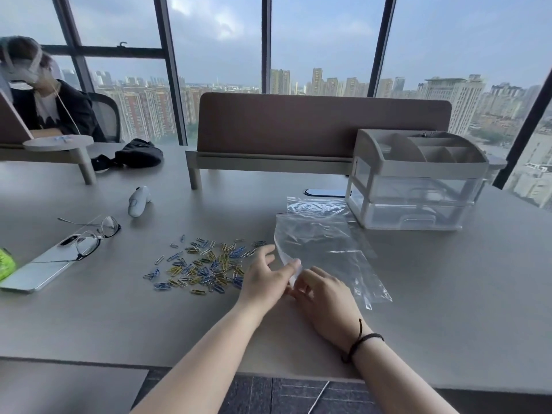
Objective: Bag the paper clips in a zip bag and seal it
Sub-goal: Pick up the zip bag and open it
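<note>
Two hands meet at the near left edge of a clear zip bag (325,252), at about 6 o'clock from table centre. Left hand (264,279) pinches the bag's edge between thumb and index finger, other fingers loosely spread toward the clips. Right hand (324,291), with a dark cord bracelet (363,342) on the wrist, has fingers curled at the same edge, seemingly gripping the plastic; exact finger contact hidden by the left thumb. Bag lies flat on the grey table (448,294), slanting from 11 to 5 o'clock, and looks empty. A second zip bag (316,206) lies partly under it at its 12 o'clock, touching the organizer.

Paper clips (206,264), blue, yellow and silver, lie loose in a scattered pile at 9 o'clock of the left hand, just beside it, all on the table and outside the bag.

Clear-and-white desk organizer (418,180) stands at 1 o'clock of the bag. White handheld controller (138,201) lies at 11 o'clock of the clips. Eyeglasses (92,237) rest partly on a white phone (38,270) at 9 o'clock; a green object (6,262) sits at the far left edge. A brown desk divider (322,127) stands at 12 o'clock. Another person (44,100) sits at 10 o'clock, with a black bag (137,153) near them.
</note>
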